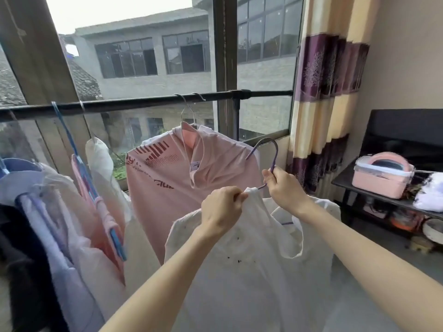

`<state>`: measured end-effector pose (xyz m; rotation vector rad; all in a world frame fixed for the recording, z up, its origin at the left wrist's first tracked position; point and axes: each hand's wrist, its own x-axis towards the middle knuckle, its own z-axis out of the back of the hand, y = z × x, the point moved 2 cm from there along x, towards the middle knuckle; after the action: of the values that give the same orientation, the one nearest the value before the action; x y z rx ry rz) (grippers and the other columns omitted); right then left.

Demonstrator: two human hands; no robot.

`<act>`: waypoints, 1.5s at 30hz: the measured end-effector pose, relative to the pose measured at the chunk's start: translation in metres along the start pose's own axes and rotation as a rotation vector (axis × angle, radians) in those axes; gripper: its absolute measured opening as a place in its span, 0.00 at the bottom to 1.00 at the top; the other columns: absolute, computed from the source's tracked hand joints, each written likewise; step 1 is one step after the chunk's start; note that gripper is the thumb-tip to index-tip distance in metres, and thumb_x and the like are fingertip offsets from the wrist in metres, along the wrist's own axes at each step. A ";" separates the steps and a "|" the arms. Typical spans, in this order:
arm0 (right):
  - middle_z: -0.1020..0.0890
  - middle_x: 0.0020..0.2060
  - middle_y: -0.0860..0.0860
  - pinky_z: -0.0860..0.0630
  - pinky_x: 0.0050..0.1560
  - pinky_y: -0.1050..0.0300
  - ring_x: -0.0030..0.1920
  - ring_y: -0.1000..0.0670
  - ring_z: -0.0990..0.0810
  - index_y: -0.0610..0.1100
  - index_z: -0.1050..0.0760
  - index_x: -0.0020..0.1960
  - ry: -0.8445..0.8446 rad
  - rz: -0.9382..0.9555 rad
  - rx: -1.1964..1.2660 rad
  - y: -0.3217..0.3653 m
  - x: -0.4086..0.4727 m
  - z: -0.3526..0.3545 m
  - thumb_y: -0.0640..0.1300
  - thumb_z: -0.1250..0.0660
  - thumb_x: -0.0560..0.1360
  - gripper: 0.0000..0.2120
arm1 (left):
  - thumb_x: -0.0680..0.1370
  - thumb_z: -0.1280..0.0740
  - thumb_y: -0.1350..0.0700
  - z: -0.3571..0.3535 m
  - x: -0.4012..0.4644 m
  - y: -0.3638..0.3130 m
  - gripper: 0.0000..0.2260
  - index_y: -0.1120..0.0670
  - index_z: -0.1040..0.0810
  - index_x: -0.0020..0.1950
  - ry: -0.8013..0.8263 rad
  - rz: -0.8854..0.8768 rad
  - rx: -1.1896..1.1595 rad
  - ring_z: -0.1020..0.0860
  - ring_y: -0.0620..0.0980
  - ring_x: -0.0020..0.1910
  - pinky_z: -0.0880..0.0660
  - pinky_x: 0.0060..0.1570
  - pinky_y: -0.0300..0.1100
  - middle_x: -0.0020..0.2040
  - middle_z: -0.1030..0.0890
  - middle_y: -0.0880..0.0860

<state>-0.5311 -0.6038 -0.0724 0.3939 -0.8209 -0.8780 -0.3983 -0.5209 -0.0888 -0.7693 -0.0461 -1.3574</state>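
Printed in dark red on the pink T-shirt (223, 164), under a block of slanted bars and a patch of dots: large lettering broken by folds, with only fragments such as "gy" at the left edge and "Clu" lower down to be made out, and between them a thin line of small type too blurred to read. Sewn inside its collar, a small white tag (195, 166) bearing a dark mark, illegible.

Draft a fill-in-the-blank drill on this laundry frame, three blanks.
The right hand grips a hanger coloured ____.
The left hand pinches the ____ garment at its collar.
The printed T-shirt on the black rail is ____.
Missing words: purple; white; pink.
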 end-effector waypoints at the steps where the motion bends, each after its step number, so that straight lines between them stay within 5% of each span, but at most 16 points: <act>1: 0.21 0.41 0.39 0.31 0.49 0.47 0.46 0.38 0.24 0.35 0.30 0.45 0.008 -0.027 -0.001 -0.007 -0.003 0.001 0.47 0.47 0.81 0.16 | 0.78 0.38 0.50 -0.007 -0.003 -0.004 0.12 0.55 0.22 0.41 0.054 -0.010 -0.046 0.26 0.55 0.42 0.30 0.41 0.45 0.36 0.22 0.51; 4: 0.24 0.38 0.44 0.36 0.43 0.55 0.43 0.43 0.27 0.38 0.31 0.41 0.053 -0.098 0.057 -0.034 -0.014 0.010 0.43 0.48 0.81 0.14 | 0.79 0.39 0.53 -0.025 -0.004 -0.011 0.14 0.57 0.24 0.36 0.333 -0.025 -0.221 0.32 0.52 0.33 0.32 0.37 0.43 0.29 0.29 0.50; 6: 0.24 0.40 0.45 0.35 0.43 0.59 0.43 0.47 0.27 0.39 0.29 0.42 0.071 -0.092 0.118 -0.045 -0.018 0.015 0.41 0.47 0.81 0.13 | 0.79 0.40 0.55 -0.031 -0.001 -0.008 0.11 0.58 0.20 0.45 0.459 0.020 -0.298 0.25 0.52 0.36 0.26 0.41 0.44 0.37 0.21 0.53; 9: 0.19 0.47 0.43 0.29 0.54 0.55 0.47 0.48 0.24 0.37 0.24 0.46 0.094 -0.075 0.231 -0.062 -0.024 0.019 0.39 0.46 0.81 0.13 | 0.78 0.38 0.59 -0.049 0.001 -0.005 0.11 0.55 0.22 0.58 0.465 -0.003 -0.235 0.23 0.50 0.46 0.27 0.49 0.40 0.54 0.20 0.53; 14: 0.16 0.44 0.49 0.27 0.58 0.54 0.52 0.48 0.19 0.45 0.25 0.48 0.037 -0.118 0.611 -0.086 -0.027 0.035 0.37 0.47 0.80 0.12 | 0.74 0.34 0.60 -0.101 -0.007 -0.010 0.27 0.49 0.37 0.71 0.579 -0.139 -0.217 0.36 0.49 0.68 0.39 0.69 0.43 0.69 0.35 0.51; 17: 0.15 0.38 0.49 0.26 0.59 0.55 0.47 0.51 0.17 0.42 0.27 0.47 0.059 -0.140 0.869 -0.089 -0.024 0.044 0.34 0.50 0.81 0.13 | 0.73 0.31 0.55 -0.129 -0.009 -0.015 0.28 0.46 0.36 0.71 0.539 -0.227 -0.149 0.41 0.52 0.70 0.42 0.70 0.48 0.71 0.38 0.51; 19: 0.15 0.33 0.49 0.24 0.56 0.56 0.43 0.51 0.16 0.41 0.29 0.46 0.064 -0.127 0.884 -0.090 -0.024 0.047 0.34 0.51 0.81 0.13 | 0.74 0.31 0.52 -0.137 -0.011 -0.024 0.18 0.51 0.26 0.63 0.438 -0.306 -0.091 0.38 0.53 0.65 0.38 0.65 0.45 0.65 0.34 0.51; 22: 0.21 0.26 0.52 0.23 0.51 0.59 0.34 0.51 0.21 0.43 0.28 0.42 0.025 -0.097 0.777 -0.098 -0.025 0.049 0.34 0.48 0.80 0.13 | 0.78 0.37 0.56 -0.138 -0.010 -0.029 0.10 0.62 0.23 0.45 0.344 -0.282 -0.215 0.31 0.53 0.54 0.36 0.52 0.38 0.49 0.28 0.53; 25: 0.27 0.27 0.50 0.27 0.46 0.58 0.32 0.48 0.28 0.46 0.28 0.39 -0.059 -0.135 0.620 -0.113 -0.023 0.049 0.37 0.44 0.79 0.12 | 0.81 0.42 0.57 -0.121 0.001 -0.020 0.11 0.62 0.25 0.47 0.351 -0.077 -0.410 0.29 0.49 0.42 0.34 0.44 0.42 0.39 0.28 0.51; 28: 0.29 0.28 0.50 0.32 0.38 0.61 0.31 0.52 0.32 0.46 0.30 0.38 -0.159 -0.156 0.421 -0.123 -0.023 0.041 0.37 0.43 0.79 0.12 | 0.82 0.44 0.56 -0.102 0.007 -0.017 0.14 0.57 0.30 0.37 0.251 0.013 -0.604 0.34 0.41 0.32 0.35 0.37 0.42 0.33 0.33 0.47; 31: 0.30 0.28 0.52 0.35 0.34 0.66 0.31 0.54 0.33 0.47 0.32 0.36 -0.120 -0.190 0.221 -0.131 -0.026 0.030 0.35 0.42 0.78 0.14 | 0.82 0.46 0.54 -0.087 0.008 -0.019 0.15 0.60 0.31 0.39 0.139 0.072 -0.762 0.36 0.44 0.33 0.38 0.37 0.42 0.34 0.34 0.49; 36: 0.29 0.29 0.51 0.35 0.37 0.53 0.32 0.49 0.32 0.44 0.32 0.40 -0.050 -0.196 -0.009 -0.140 -0.023 0.027 0.44 0.43 0.79 0.10 | 0.82 0.48 0.55 -0.067 0.016 0.014 0.15 0.53 0.31 0.38 -0.109 0.286 -0.794 0.34 0.43 0.33 0.36 0.36 0.39 0.34 0.31 0.47; 40: 0.20 0.39 0.42 0.32 0.40 0.48 0.42 0.38 0.23 0.41 0.34 0.47 -0.037 -0.203 -0.326 -0.140 -0.023 0.024 0.47 0.49 0.81 0.11 | 0.82 0.45 0.57 -0.054 0.017 0.035 0.13 0.58 0.31 0.39 -0.186 0.129 -0.555 0.36 0.44 0.30 0.36 0.33 0.34 0.30 0.32 0.48; 45: 0.19 0.40 0.32 0.29 0.40 0.45 0.42 0.32 0.21 0.34 0.34 0.50 -0.325 -0.216 -0.473 -0.125 -0.021 0.019 0.44 0.51 0.81 0.14 | 0.81 0.42 0.55 -0.056 0.015 0.047 0.12 0.57 0.30 0.39 -0.138 0.029 -0.436 0.35 0.46 0.28 0.38 0.31 0.36 0.28 0.33 0.47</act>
<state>-0.6183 -0.6608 -0.1468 -0.0826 -0.8440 -1.3235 -0.3747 -0.5624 -0.1465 -1.2237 0.1571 -1.2998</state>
